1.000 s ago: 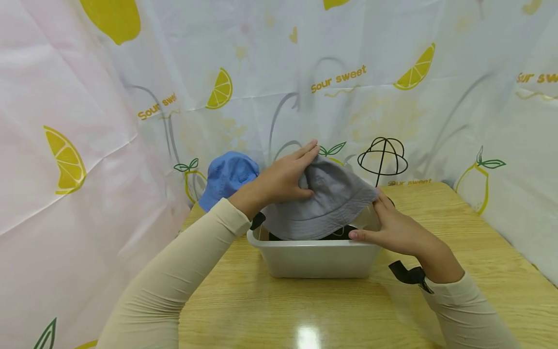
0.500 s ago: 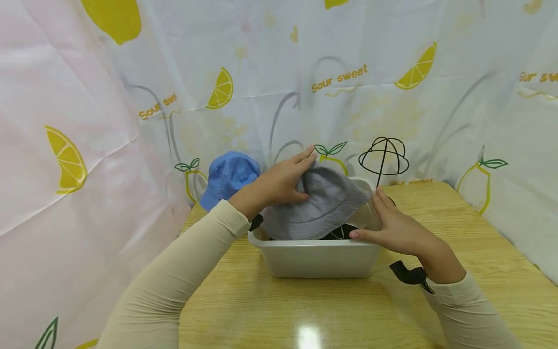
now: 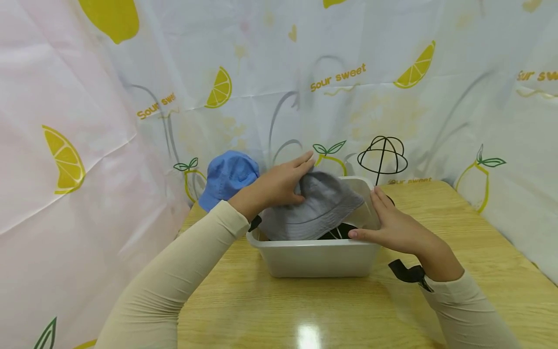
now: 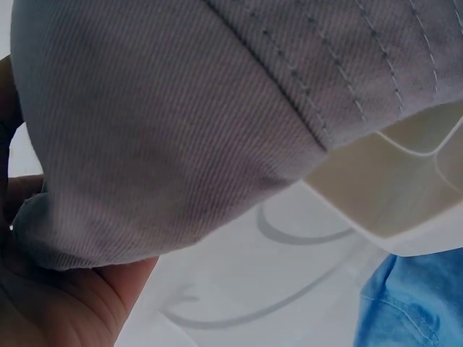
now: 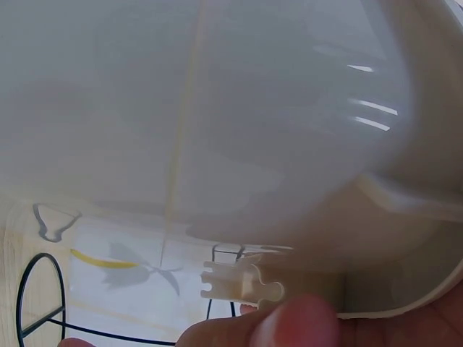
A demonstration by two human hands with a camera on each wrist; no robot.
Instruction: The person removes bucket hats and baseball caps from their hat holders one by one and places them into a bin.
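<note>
A grey bucket hat (image 3: 316,206) is tilted partly inside a white plastic bin (image 3: 322,259). My left hand (image 3: 274,186) holds its crown from the left, thumb on the near side and fingers reaching up behind. In the left wrist view, the grey hat (image 4: 166,123) fills the upper frame and its crown lies against the left hand (image 4: 65,303). My right hand (image 3: 394,228) rests across the bin's right front corner, its fingers straight along the right rim and its thumb at the front rim. Something black (image 3: 342,231) with white cords lies in the bin under the hat.
A blue bucket hat (image 3: 231,177) stands behind and left of the bin, apparently raised on something hidden. To the right rises a black wire hat stand (image 3: 382,157). Everything is on a wooden table (image 3: 244,310), backed by a lemon-print curtain (image 3: 261,48).
The grey hat has sunk lower and tipped leftward, away from my right fingertips, showing more of the bin's inside. My left hand has lowered slightly with it. The right hand stays put.
</note>
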